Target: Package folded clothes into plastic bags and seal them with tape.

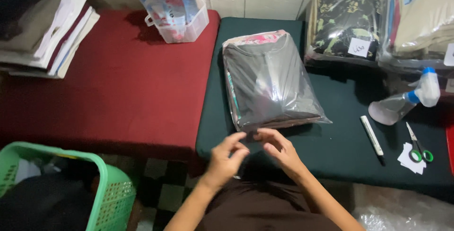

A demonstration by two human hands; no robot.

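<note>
Both your forearms come up from the bottom edge and angle toward each other, bare to the elbow. Your left hand (226, 157) is raised with the wrist bent slightly, its fingers (235, 141) curled inward and pinched close to the thumb. Your right hand (279, 147) faces it, fingers bent and loosely spread, fingertips almost meeting those of the left. Neither grip is fully closed.

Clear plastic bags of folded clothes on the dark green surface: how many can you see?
3. One grey-filled bag lies just beyond both hands; a camouflage-print bag stands at the back; a beige-filled bag sits at far right. More may be hidden behind.
</note>
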